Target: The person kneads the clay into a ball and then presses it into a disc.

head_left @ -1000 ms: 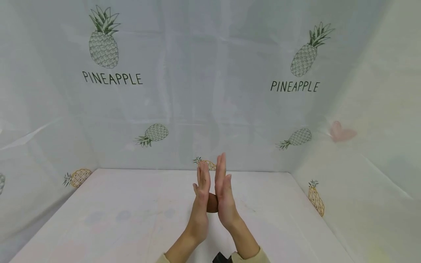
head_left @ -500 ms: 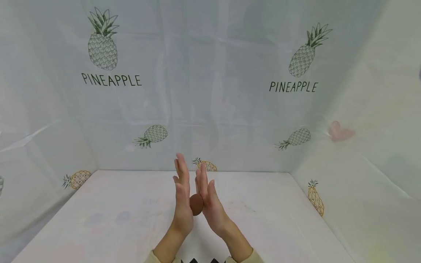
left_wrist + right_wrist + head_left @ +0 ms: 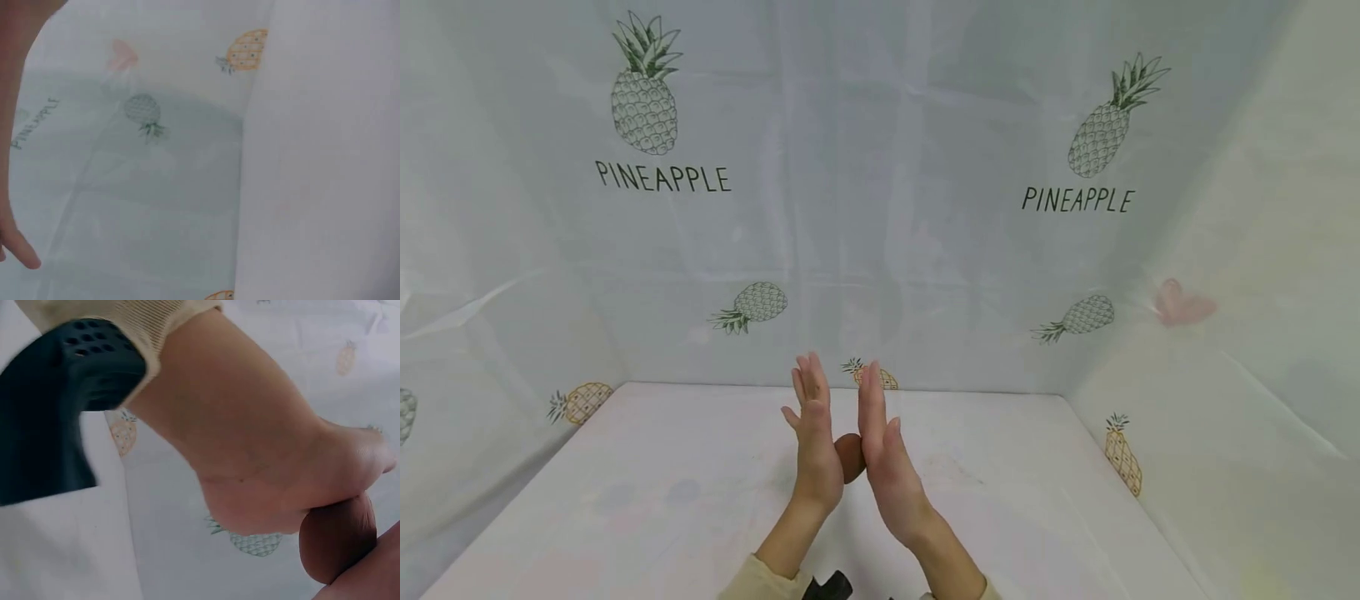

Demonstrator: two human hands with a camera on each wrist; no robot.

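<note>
Brown and dough-like, a single lump [image 3: 850, 456] sits pressed between the two palms above the bench [image 3: 625, 500], and most of it is hidden: the head view shows only a sliver between the heels of the hands, while the right wrist view shows one rounded end of it [image 3: 337, 544] cut off by the frame's lower edge. The left hand [image 3: 814, 433] and the right hand [image 3: 880, 446] stand upright, palms facing, fingers straight and pointing up, so each grip is flat and open against the lump rather than curled round it. The left wrist view catches only a fingertip and the edge of that hand [image 3: 15, 247] at its left border. Two cream sleeve cuffs show at the bottom of the head view, with a dark wrist mount [image 3: 44, 419] beside the right one. Around the white bench hangs a pale cloth backdrop [image 3: 887, 208] printed with pineapples, two of them large and captioned PINEAPPLE.
</note>
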